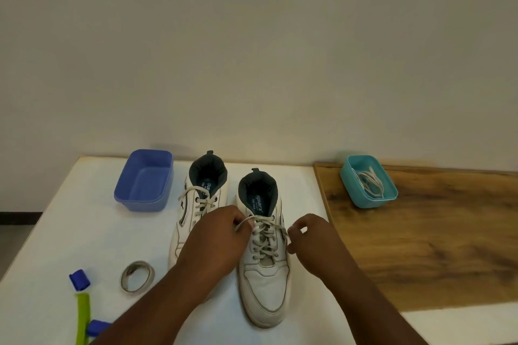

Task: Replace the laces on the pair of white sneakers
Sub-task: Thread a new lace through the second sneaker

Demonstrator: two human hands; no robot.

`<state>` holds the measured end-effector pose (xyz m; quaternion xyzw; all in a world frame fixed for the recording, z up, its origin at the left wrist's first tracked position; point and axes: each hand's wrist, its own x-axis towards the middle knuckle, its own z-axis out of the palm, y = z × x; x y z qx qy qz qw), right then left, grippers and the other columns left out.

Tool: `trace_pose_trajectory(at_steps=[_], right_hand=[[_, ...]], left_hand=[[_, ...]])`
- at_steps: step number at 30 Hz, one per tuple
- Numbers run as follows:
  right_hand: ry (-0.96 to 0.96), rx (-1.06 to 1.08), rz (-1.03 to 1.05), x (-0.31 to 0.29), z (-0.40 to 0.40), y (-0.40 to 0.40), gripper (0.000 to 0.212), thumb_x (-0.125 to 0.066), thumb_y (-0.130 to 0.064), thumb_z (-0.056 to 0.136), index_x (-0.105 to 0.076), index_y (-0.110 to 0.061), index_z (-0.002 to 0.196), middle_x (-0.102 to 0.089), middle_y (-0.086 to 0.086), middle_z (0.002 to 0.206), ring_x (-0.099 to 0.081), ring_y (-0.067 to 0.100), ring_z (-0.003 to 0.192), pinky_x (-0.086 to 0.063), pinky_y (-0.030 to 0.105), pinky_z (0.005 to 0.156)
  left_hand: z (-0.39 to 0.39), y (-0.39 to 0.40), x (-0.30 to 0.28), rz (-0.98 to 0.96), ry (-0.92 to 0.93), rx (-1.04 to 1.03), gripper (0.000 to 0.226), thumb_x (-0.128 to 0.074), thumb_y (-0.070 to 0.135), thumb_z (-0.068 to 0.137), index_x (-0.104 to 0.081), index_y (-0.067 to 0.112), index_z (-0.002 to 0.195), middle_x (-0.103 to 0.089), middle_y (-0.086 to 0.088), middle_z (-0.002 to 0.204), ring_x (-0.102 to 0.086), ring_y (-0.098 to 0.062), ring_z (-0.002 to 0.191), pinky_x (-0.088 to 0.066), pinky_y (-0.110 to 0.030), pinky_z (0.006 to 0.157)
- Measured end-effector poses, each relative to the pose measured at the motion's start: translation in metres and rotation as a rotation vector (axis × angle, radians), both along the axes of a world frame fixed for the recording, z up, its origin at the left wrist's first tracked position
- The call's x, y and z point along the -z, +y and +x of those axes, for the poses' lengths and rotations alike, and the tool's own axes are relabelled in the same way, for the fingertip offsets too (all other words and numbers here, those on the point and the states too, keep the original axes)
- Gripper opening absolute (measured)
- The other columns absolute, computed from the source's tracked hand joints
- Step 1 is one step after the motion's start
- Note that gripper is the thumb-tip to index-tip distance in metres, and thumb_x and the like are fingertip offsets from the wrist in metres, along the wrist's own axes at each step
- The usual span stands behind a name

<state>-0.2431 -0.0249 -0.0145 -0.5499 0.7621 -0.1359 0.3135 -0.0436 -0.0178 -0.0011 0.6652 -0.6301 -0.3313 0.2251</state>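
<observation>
Two white sneakers stand side by side on a white table (70, 232), toes pointing near and heels far. The right sneaker (265, 274) sits nearer than the left sneaker (196, 204), whose toe is hidden behind the left forearm. Both carry grey-white laces. The left hand (215, 238) pinches one end of the right sneaker's lace (265, 221) at the top eyelets, fingers curled together round it. The right hand (308, 238) is at the shoe's right side, fingers curled and pinching the other end of the lace.

To the far left stands a blue tub (144, 180), open side up. To the far right, on a wooden board (420, 246), a teal tub (368, 185) holds a bundle of white laces (368, 180). Near left on the table lie a grey ring of tape (137, 276) and a green strip (83, 316) with two blue pieces beside it.
</observation>
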Motion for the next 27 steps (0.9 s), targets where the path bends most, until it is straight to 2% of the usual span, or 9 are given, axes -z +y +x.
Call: trace_pose_trajectory(at_steps=[2,4,8,11,14,17,19,23,27], right_hand=[[-0.073,0.059,0.008,-0.005,0.003,-0.003,0.054,-0.048,-0.052,0.102,-0.074,-0.008,0.085,-0.075,0.005,0.074,-0.071,0.017,0.072,-0.057,0.035,0.078],[-0.094,0.036,0.043,-0.007,0.007,-0.003,0.070,-0.047,-0.062,0.099,-0.073,-0.004,0.070,-0.072,0.006,0.065,-0.067,0.015,0.064,-0.052,0.029,0.070],[-0.273,0.055,-0.060,-0.002,0.015,0.000,0.046,-0.065,-0.040,0.097,-0.066,-0.003,0.070,-0.063,0.015,0.071,-0.057,0.015,0.063,-0.045,0.027,0.062],[-0.395,0.090,-0.174,-0.004,0.021,-0.001,0.022,-0.061,-0.025,0.099,-0.072,-0.018,0.082,-0.070,0.000,0.080,-0.065,0.008,0.074,-0.048,0.018,0.064],[-0.474,0.104,-0.193,-0.003,0.025,0.000,0.018,-0.059,-0.025,0.100,-0.071,-0.023,0.087,-0.069,-0.005,0.078,-0.063,0.002,0.068,-0.048,0.016,0.063],[-0.404,0.086,-0.236,0.001,0.024,0.001,0.017,-0.067,-0.034,0.096,-0.072,-0.024,0.083,-0.069,-0.004,0.074,-0.064,0.005,0.067,-0.049,0.022,0.065],[-0.335,0.050,-0.236,0.003,0.022,0.001,0.022,-0.072,-0.042,0.091,-0.072,-0.024,0.079,-0.067,-0.004,0.070,-0.063,0.007,0.066,-0.048,0.023,0.064],[-0.316,-0.040,-0.254,0.006,0.020,0.002,0.008,-0.069,-0.030,0.095,-0.071,-0.027,0.088,-0.068,-0.009,0.081,-0.065,0.006,0.078,-0.052,0.023,0.072],[-0.367,-0.104,-0.273,-0.001,0.018,0.003,0.007,-0.067,-0.025,0.097,-0.071,-0.029,0.092,-0.069,-0.010,0.086,-0.065,0.002,0.081,-0.051,0.016,0.067]], left_hand=[[-0.001,-0.001,0.000,0.047,0.102,-0.027,0.026,-0.060,0.036,0.097,-0.061,0.025,0.073,-0.058,0.005,0.063,-0.055,-0.006,0.061,-0.041,-0.025,0.059],[-0.002,-0.001,-0.001,0.100,0.206,-0.046,0.027,-0.058,0.035,0.098,-0.067,0.021,0.077,-0.066,-0.001,0.068,-0.063,-0.015,0.066,-0.053,-0.035,0.066],[-0.007,0.001,-0.006,0.128,0.357,-0.092,0.022,-0.058,0.033,0.099,-0.072,0.025,0.084,-0.071,0.007,0.077,-0.066,-0.005,0.076,-0.054,-0.030,0.076],[-0.010,0.000,-0.008,0.038,0.393,-0.115,0.015,-0.062,0.033,0.097,-0.073,0.029,0.090,-0.072,0.013,0.083,-0.064,0.007,0.080,-0.049,-0.020,0.075],[-0.012,0.000,-0.004,-0.014,0.416,-0.106,0.011,-0.065,0.031,0.096,-0.076,0.032,0.096,-0.073,0.016,0.086,-0.063,0.011,0.084,-0.045,-0.013,0.073],[-0.012,0.001,0.000,0.002,0.438,-0.068,0.015,-0.068,0.024,0.094,-0.075,0.034,0.101,-0.074,0.014,0.088,-0.065,0.008,0.084,-0.046,-0.006,0.070],[-0.011,0.000,0.001,0.016,0.429,-0.055,0.018,-0.072,0.021,0.091,-0.073,0.034,0.103,-0.074,0.008,0.086,-0.067,0.003,0.079,-0.050,-0.008,0.069],[-0.012,-0.001,0.004,0.060,0.451,-0.009,0.048,-0.076,0.017,0.088,-0.058,0.042,0.124,-0.072,0.003,0.077,-0.069,-0.001,0.078,-0.049,-0.012,0.078],[-0.014,-0.004,0.007,0.060,0.399,0.070,0.040,-0.074,0.020,0.089,-0.066,0.034,0.126,-0.076,0.007,0.083,-0.072,-0.003,0.078,-0.058,-0.027,0.086]])
